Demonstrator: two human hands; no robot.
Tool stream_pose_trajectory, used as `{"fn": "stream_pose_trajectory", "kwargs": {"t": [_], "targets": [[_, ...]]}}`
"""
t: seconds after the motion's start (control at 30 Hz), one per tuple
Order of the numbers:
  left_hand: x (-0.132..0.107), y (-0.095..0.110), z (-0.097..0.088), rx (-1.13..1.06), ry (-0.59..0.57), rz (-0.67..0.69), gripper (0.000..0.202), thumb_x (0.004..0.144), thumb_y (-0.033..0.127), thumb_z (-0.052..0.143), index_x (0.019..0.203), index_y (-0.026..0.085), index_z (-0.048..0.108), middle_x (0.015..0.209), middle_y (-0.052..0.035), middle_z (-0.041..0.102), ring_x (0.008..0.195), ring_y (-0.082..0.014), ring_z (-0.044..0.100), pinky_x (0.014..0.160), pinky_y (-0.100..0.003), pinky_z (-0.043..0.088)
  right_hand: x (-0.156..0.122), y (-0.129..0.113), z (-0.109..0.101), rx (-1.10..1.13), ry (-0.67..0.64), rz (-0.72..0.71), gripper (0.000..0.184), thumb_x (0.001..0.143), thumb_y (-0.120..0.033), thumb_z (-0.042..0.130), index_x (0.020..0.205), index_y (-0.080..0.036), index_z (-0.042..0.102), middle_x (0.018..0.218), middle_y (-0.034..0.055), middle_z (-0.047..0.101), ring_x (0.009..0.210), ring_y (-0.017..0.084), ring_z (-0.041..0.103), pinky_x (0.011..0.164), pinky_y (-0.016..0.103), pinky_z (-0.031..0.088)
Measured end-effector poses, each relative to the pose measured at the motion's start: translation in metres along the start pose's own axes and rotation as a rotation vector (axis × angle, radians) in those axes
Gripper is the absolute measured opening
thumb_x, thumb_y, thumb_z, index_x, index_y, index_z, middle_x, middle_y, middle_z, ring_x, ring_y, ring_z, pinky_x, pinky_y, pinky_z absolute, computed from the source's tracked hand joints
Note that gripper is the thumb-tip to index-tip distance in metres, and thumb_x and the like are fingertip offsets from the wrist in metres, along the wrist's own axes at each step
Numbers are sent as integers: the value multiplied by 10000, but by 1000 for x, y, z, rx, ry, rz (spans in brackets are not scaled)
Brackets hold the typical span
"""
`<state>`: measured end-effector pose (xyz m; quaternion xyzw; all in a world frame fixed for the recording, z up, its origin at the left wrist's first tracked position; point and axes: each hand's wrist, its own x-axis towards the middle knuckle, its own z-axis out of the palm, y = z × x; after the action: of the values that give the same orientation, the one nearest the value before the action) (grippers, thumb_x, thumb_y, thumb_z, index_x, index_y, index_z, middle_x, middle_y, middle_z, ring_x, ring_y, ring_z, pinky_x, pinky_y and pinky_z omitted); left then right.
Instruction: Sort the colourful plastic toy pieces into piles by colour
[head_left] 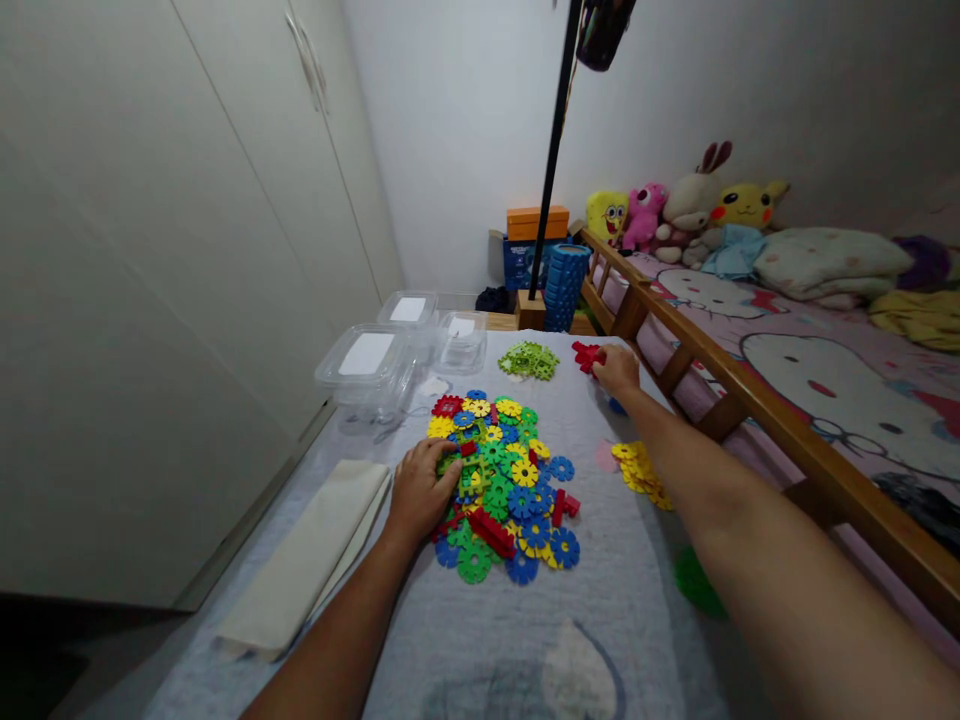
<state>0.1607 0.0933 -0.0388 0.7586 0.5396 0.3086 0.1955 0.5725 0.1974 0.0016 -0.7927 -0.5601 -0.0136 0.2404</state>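
While pieces strew cloth, a bed stands alongside.

Centre: mixed plastic pieces (notched discs included), left hand touching. Right of centre: right hand at red pieces. Left of centre: clear containers.

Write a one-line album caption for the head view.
Left hand on a mixed heap of colourful pieces, right hand at the small red pile.
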Motion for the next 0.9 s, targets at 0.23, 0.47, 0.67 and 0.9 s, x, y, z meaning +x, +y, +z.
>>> {"fn": "stream_pose_trajectory", "kwargs": {"t": [0.23,0.47,0.67,0.9], "targets": [[0,0,0,1,4,-11,240,898,358,560,1079,254,678,1194,-60,671,1144,-272,599,1026,-467,446,-3,-2,10,-196,57,19,262,898,-181,507,1060,-122,705,1177,193,632,1099,307,481,912,429,358],[0,1,0,3,12,-9,233,890,354,565,1069,255,677,1186,-59,675,1139,-269,605,1025,-456,446,-16,-1,1,-197,88,41,283,883,-216,539,1091,-190,729,1208,159,603,1143,329,451,930,422,371],[0,3,-1,25,1,-21,238,897,360,554,1075,257,676,1182,-60,674,1141,-278,599,1010,-458,443,-38,-6,-21,-216,44,-13,290,889,-231,528,1078,-197,746,1224,151,624,1141,327,488,909,413,394],[0,3,-1,34,-6,-9,261,906,371,541,1091,244,675,1185,-72,670,1134,-280,596,1009,-460,440,-53,-6,-16,-123,-233,-121,283,824,-174,582,1048,-211,752,1062,130,702,1076,294,562,926,376,410]]}}
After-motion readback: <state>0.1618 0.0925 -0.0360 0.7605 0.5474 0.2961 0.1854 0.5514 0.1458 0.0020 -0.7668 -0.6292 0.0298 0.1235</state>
